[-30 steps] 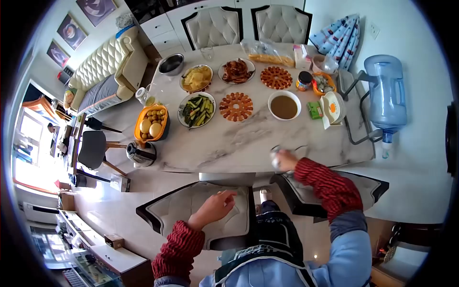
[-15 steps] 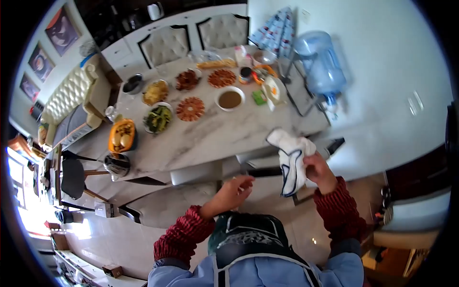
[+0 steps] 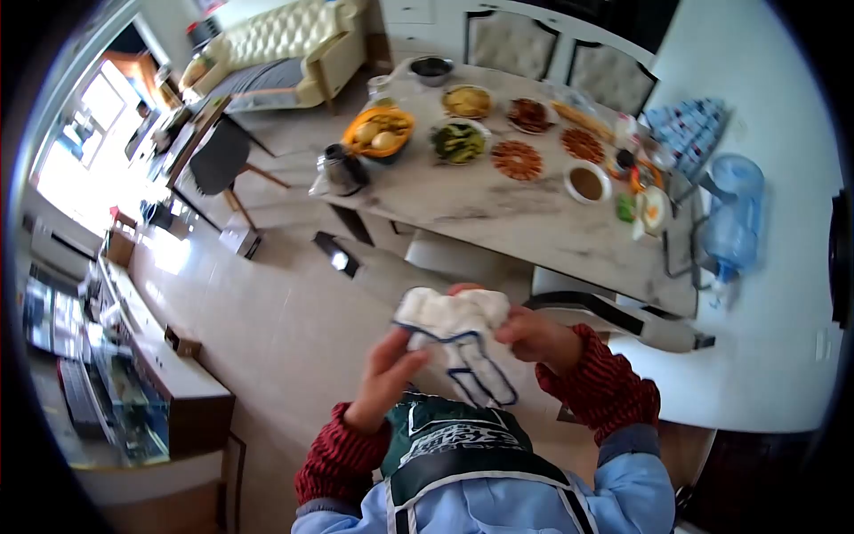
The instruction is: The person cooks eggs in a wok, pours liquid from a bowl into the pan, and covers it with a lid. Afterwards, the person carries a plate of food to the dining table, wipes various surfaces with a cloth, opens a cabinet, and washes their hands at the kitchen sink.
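Note:
A white cloth (image 3: 454, 313) with dark blue edging is stretched between both hands, in front of my green apron. My left hand (image 3: 388, 369) grips its left side, with thumb and fingers pinched on the edge. At the upper right, my right hand (image 3: 534, 336) is closed on the other side of the cloth. The lower part hangs loose and folded between them. Past the cloth stands the marble table (image 3: 427, 191), out of contact with either hand.
Dishes on the table include greens (image 3: 459, 142), a bowl of brown sauce (image 3: 587, 182) and an orange basket (image 3: 378, 132). A kettle (image 3: 342, 169) stands at the left corner. Chairs (image 3: 614, 311) line the near side. A water jug (image 3: 734, 209) stands right, a sofa (image 3: 285, 53) far left.
My view has swung left. The cloth, held only in my right hand before, is now gripped by my left hand too. My left hand was free earlier.

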The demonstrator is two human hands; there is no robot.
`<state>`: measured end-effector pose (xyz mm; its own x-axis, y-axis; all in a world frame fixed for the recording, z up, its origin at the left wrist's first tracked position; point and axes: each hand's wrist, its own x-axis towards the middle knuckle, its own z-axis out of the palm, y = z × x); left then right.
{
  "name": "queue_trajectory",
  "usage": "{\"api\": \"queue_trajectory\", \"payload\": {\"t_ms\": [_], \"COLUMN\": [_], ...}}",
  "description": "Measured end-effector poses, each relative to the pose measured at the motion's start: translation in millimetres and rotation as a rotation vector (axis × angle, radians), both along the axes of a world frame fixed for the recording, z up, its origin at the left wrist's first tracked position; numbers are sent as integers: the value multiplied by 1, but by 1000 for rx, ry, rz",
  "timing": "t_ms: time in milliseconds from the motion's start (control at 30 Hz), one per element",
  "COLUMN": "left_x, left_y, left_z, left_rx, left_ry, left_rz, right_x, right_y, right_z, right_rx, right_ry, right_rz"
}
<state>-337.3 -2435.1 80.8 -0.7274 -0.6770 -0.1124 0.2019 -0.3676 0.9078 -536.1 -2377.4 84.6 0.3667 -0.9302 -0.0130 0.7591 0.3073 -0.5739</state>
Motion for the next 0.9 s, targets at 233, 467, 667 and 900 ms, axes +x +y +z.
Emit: {"api": "queue_trajectory", "payload": {"t_ms": [233,467,667,900], "left_x": [201,266,256,260], "left_y": [-104,-206,-330,-497], "left_z": [16,12,-17,-112], "left_rx": [190,303,273,-382], "left_ry": [-124,-115,-48,-850], "left_rz": [713,596,528,245], "right_x": [158,258,270,222], "right_y": [-203,-312,-383,-485], "right_z": [-4,-21,-97,-123], "right_rx": [-472,-663,-692,124], "right_ry": [1179,1006,943,487], "right_rz": [16,365,319,65]}}
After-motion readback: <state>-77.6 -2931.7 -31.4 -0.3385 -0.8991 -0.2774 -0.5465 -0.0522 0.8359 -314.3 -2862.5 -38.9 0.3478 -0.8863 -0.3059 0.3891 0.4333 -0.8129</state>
